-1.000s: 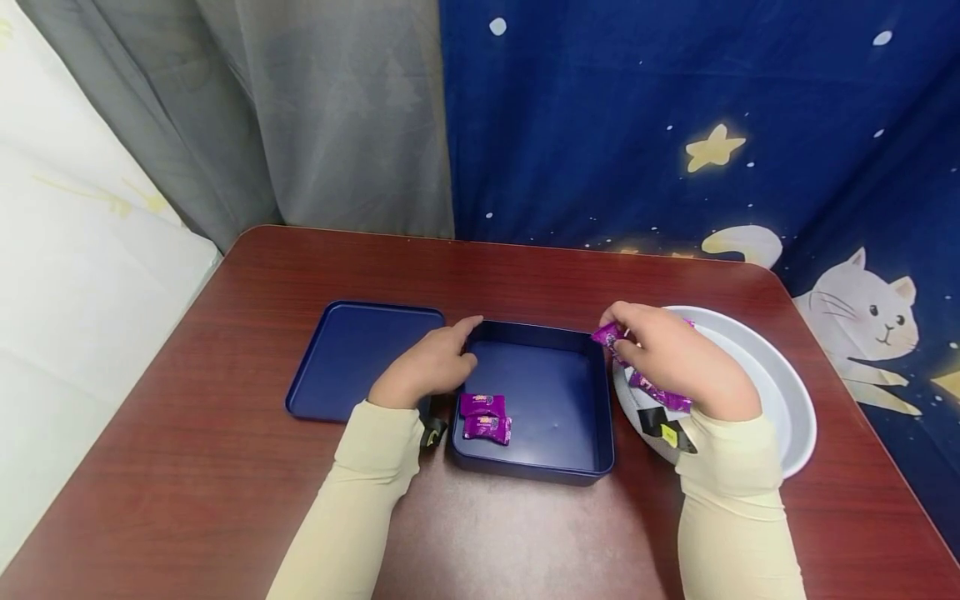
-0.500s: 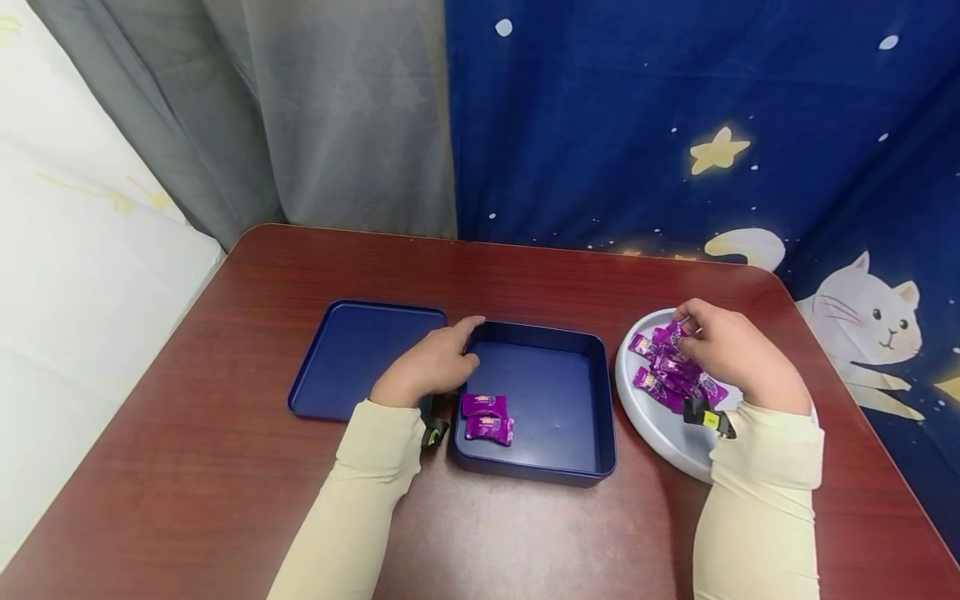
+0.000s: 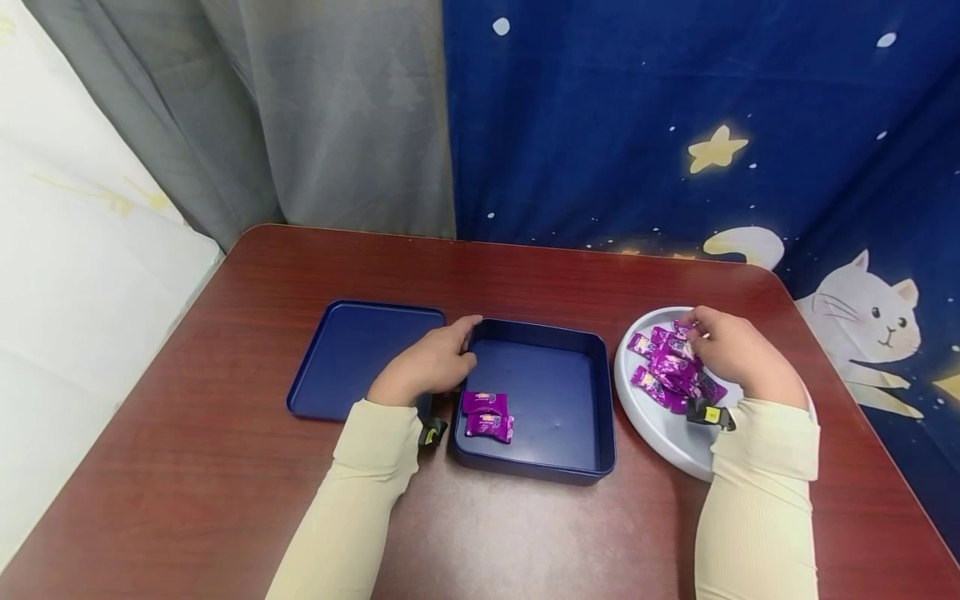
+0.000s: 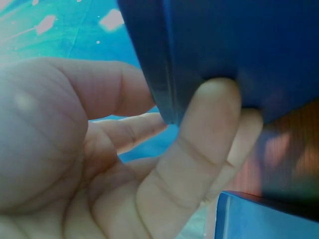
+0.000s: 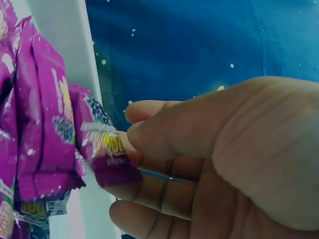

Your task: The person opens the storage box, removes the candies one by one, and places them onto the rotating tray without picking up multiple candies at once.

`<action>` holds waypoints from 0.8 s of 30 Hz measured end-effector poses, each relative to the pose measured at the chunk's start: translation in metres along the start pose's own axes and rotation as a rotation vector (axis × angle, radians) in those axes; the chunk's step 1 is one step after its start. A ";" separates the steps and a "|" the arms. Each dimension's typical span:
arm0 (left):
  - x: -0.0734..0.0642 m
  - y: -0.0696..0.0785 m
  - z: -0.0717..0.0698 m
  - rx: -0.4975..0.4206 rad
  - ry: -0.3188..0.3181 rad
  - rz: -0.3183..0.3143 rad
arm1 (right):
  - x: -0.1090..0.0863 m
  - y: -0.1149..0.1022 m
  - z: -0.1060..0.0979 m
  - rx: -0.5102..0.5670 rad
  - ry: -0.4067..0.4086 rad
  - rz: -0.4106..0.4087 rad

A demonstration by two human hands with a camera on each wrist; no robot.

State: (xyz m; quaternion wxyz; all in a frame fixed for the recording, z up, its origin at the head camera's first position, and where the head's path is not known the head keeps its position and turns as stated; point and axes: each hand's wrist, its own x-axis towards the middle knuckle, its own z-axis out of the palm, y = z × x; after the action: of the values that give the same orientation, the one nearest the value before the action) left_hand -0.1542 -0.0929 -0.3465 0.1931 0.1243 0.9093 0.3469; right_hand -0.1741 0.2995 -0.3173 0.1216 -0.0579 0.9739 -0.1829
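My left hand (image 3: pixel 429 362) grips the back left corner of a dark blue open box (image 3: pixel 555 467), its fingertips against the wall (image 4: pixel 259 55) in the left wrist view. Two purple wrapped candies (image 3: pixel 487 417) lie side by side in the box's left front part. My right hand (image 3: pixel 738 350) is over a white round plate (image 3: pixel 675 446) at the right, which bears a pile of the same candies (image 3: pixel 671 367). In the right wrist view, thumb and fingers close round the end of one grape-printed candy (image 5: pixel 107 142) at the pile's edge.
A dark blue lid (image 3: pixel 352 358) lies flat on the brown table (image 3: pixel 195 433), left of the box and partly behind my left hand. A grey curtain (image 3: pixel 352 125) and a blue starry curtain (image 3: pixel 585 125) hang behind the table's far edge.
My right hand, which pinched a candy over the plate's left rim, has moved right to the back of the pile, baring the candies. My left hand and the box stay put.
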 end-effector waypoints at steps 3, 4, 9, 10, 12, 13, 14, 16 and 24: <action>0.000 0.000 0.000 -0.008 0.000 -0.006 | 0.001 0.001 0.001 -0.007 -0.014 0.007; 0.000 0.000 0.000 -0.010 -0.001 -0.008 | 0.001 0.001 0.001 -0.009 -0.016 0.009; -0.001 0.001 0.001 -0.012 -0.003 -0.014 | -0.001 0.000 0.000 -0.023 -0.027 0.027; 0.000 0.001 0.001 -0.008 -0.003 -0.013 | -0.002 -0.001 -0.001 -0.027 -0.031 0.032; 0.000 0.001 0.002 0.002 -0.005 -0.011 | -0.005 -0.003 -0.003 -0.026 -0.038 0.041; 0.000 0.001 0.002 0.011 -0.006 -0.010 | -0.007 -0.004 -0.005 -0.024 -0.041 0.047; 0.001 0.001 0.002 0.019 -0.009 -0.010 | -0.009 -0.005 -0.006 -0.020 -0.042 0.049; 0.002 0.000 0.002 0.035 -0.011 -0.011 | -0.012 -0.009 -0.009 -0.015 -0.036 0.042; -0.001 0.001 0.001 0.014 -0.028 -0.019 | -0.017 -0.044 -0.013 -0.071 0.001 -0.067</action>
State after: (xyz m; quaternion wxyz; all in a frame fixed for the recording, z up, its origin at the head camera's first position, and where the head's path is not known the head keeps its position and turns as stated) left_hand -0.1531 -0.0921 -0.3465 0.2081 0.1219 0.9100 0.3372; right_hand -0.1579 0.2659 -0.2857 0.1127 -0.0946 0.9773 -0.1521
